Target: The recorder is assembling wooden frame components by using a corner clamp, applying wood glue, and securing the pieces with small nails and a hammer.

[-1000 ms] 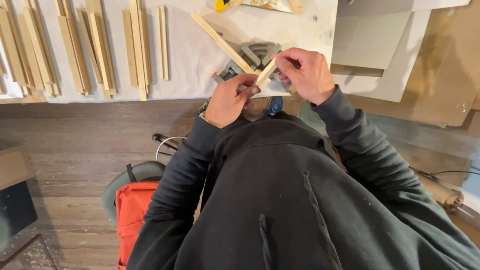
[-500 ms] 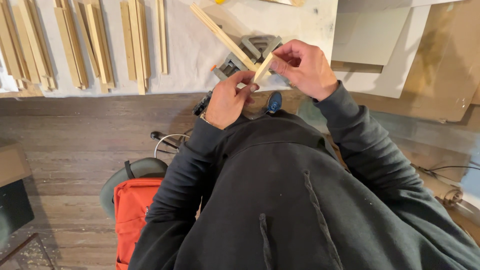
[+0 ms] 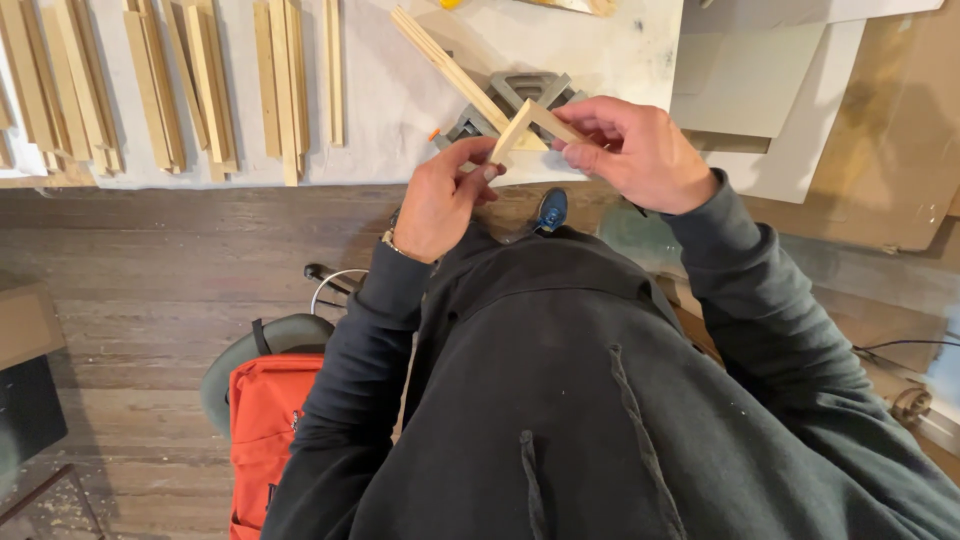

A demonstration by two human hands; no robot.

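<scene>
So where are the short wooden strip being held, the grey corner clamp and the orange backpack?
short wooden strip (image 3: 512,132), head view, middle of its pale face.
grey corner clamp (image 3: 530,88), head view, top of its metal body.
orange backpack (image 3: 265,420), head view, front fabric panel.

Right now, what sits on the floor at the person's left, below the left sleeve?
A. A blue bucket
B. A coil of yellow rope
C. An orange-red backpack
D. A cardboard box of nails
C. An orange-red backpack stands on the wooden floor beside the left sleeve, while both hands are up at the bench holding short wood strips.
</scene>
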